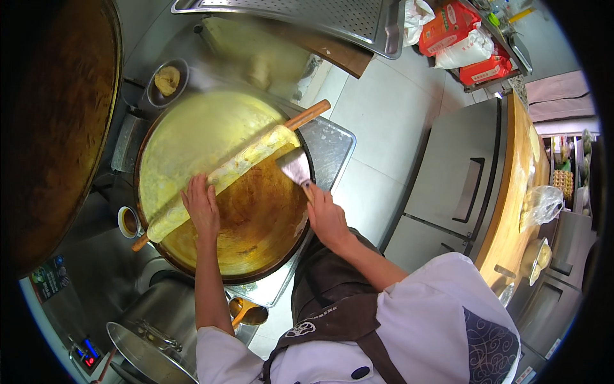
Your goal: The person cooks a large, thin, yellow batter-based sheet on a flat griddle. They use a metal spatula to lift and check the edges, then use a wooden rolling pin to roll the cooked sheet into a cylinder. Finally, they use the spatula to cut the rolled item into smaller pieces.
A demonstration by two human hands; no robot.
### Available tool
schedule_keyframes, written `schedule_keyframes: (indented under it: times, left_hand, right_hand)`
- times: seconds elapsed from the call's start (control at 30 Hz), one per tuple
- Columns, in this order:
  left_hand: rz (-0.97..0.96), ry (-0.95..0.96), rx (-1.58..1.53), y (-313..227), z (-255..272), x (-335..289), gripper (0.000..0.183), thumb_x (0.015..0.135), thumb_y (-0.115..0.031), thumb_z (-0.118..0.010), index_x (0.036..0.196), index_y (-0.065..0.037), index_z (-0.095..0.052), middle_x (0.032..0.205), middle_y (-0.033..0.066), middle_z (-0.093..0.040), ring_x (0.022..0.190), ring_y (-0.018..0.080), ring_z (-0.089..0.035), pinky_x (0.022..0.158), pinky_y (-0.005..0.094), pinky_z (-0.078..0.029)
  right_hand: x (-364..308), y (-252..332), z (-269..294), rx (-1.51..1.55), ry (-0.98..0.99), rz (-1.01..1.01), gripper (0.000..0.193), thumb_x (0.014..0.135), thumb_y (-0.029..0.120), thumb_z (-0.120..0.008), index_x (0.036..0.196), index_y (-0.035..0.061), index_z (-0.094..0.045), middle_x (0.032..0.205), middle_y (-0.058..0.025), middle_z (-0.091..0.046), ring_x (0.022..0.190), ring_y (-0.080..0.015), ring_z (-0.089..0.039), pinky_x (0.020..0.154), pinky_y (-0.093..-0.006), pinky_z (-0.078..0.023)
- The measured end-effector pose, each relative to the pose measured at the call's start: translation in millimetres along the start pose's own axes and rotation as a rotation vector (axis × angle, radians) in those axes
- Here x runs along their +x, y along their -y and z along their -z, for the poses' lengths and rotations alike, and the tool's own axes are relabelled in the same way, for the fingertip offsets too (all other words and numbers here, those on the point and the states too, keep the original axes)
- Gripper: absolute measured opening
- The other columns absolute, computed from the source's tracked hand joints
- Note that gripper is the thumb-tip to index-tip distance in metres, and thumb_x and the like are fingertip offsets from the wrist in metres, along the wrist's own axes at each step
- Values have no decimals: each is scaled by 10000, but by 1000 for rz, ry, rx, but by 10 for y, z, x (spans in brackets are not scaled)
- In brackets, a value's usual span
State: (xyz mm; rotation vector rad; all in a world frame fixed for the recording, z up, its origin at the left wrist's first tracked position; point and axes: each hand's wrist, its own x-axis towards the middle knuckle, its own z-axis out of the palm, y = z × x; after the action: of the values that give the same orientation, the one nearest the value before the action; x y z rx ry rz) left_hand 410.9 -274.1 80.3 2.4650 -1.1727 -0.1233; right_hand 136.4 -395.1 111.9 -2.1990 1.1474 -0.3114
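Note:
A thin yellow pancake [192,137] lies on the far left half of a large round griddle [249,240]. Its near part is wrapped around a wooden rolling pin [310,114], which lies slantwise across the griddle with both ends bare. My left hand [201,203] rests on the wrapped roll near its lower left end, fingers stretched out along it. In my right hand [327,217] is a metal spatula, gripped by its handle. The broad spatula blade [295,166] is over the griddle's right side, close to the roll's upper end.
Left of the griddle stands a big round lid or pan [57,128]. A metal bowl with dough [167,82] and a small cup [130,222] sit beside the griddle. Nearer are a large steel pot [160,320] and an oil container with a ladle [246,312]. A wood-topped counter [511,198] runs along the right.

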Motion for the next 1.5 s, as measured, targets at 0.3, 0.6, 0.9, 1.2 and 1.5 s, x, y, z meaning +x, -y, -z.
schedule_keyframes:
  times: [0.3, 0.6, 0.9, 1.2, 1.5]
  left_hand:
    - [-6, 12, 16, 85, -4, 7, 389, 999, -299, -434, 1326, -92, -478, 1349, 126, -501, 1338, 297, -371, 1156, 497, -134]
    - [-15, -2, -3, 106, -24, -14, 388, 998, -298, -445, 1327, -94, -479, 1342, 123, -506, 1331, 304, -380, 1156, 494, -146]
    - [5, -4, 14, 81, -1, 5, 392, 996, -294, -443, 1334, -97, -472, 1349, 123, -502, 1327, 303, -386, 1155, 492, -150]
    - [7, -22, 86, 83, -31, 18, 407, 1004, -309, -429, 1362, -120, -459, 1393, 109, -478, 1370, 279, -343, 1166, 493, -100]
    - [22, -29, 119, 119, -104, 16, 413, 1013, -331, -403, 1375, -136, -445, 1439, 91, -437, 1399, 263, -301, 1166, 507, -71]
  right_hand:
    - [836, 70, -195, -47, 13, 41, 406, 882, 102, -561, 1260, 44, -424, 949, -258, -545, 646, -453, -591, 581, -519, -498]
    - [1015, 66, -348, -58, 6, 62, 396, 879, 93, -549, 1252, 23, -437, 980, -272, -548, 640, -450, -590, 598, -513, -503]
    - [976, 105, -301, -77, -3, 69, 395, 878, 83, -547, 1256, 17, -456, 958, -262, -551, 642, -435, -597, 595, -500, -507]
    - [973, 60, -288, -76, -14, 69, 404, 874, 87, -560, 1265, 49, -464, 941, -231, -553, 674, -431, -600, 604, -491, -511]
    - [-79, -213, 615, 52, -74, 122, 490, 845, 93, -624, 1311, 106, -475, 962, -163, -563, 739, -353, -613, 646, -424, -516]
